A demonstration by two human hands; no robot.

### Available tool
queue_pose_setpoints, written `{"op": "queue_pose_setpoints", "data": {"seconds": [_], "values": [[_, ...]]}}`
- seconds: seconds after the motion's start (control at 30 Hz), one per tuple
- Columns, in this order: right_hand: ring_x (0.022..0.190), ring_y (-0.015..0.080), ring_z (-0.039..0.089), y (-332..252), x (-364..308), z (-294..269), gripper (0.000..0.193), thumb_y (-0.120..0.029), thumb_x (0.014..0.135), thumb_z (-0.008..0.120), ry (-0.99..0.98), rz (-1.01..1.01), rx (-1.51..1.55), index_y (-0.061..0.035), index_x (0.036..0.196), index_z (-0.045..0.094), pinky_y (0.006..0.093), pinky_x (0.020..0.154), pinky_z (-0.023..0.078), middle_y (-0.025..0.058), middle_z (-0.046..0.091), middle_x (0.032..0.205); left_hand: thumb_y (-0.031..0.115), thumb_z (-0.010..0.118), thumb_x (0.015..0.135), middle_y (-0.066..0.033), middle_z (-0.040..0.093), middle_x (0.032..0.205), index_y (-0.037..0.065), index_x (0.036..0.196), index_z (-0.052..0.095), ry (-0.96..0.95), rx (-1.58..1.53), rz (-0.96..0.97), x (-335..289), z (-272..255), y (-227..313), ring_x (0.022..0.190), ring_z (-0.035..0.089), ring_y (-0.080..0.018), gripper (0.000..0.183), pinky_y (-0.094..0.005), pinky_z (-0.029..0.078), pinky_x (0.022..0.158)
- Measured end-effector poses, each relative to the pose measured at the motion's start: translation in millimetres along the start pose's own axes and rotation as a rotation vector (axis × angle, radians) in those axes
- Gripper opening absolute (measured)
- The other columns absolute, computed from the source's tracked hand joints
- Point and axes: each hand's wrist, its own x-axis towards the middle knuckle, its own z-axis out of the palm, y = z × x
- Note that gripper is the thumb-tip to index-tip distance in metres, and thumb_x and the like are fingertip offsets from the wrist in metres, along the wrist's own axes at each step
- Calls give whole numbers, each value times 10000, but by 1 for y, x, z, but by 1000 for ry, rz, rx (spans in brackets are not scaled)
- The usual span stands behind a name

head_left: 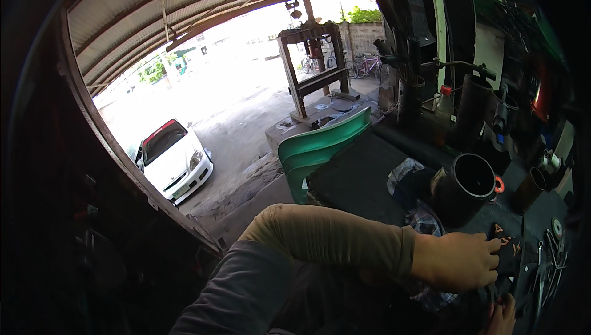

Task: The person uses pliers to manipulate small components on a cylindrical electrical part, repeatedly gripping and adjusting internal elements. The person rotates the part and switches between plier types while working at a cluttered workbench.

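My left arm, in a brown sleeve, reaches across to the right side of the bench. My left hand point(457, 262) is closed, fingers curled down beside a black piece with orange marks point(506, 244); what lies under the fingers is hidden. Just below it, at the lower edge, part of my right hand point(505, 318) shows with bent fingers. A small reddish bit is visible by those fingers, too dark to name. Crumpled plaid cloth point(426, 219) lies beyond my left wrist.
A wide dark cylinder point(473, 178) stands open-topped on the bench, near an orange ring point(499, 184). Wrenches point(540, 273) lie at the right. Past the bench are a green plastic chair point(326, 144), a press frame point(314, 64) and a white car point(175, 163).
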Motion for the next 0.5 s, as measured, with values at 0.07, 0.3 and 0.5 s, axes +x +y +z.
{"op": "queue_pose_setpoints", "data": {"seconds": [0.07,0.3,0.5], "values": [[1263,521,641,0,-1,-2,282,21,1014,598,-24,19,-15,65,1283,668,550,1053,528,314,627,1427,221,721,963,-69,733,1068,7,1104,756,25,26,17,0,3,1,1103,620,-239,258,-358,533,866],[1320,519,608,0,-3,1,405,70,918,605,-18,10,19,60,1320,656,549,1099,504,309,601,1467,216,704,960,-88,735,1005,-16,1055,757,38,101,16,-4,3,6,1044,634,-238,256,-350,531,844],[1385,510,565,3,-6,2,564,100,812,614,-73,43,17,54,1374,640,545,1151,470,300,566,1518,224,700,946,-72,737,979,-4,1007,757,36,141,30,-1,5,3,1019,638,-230,243,-340,527,833]]}}
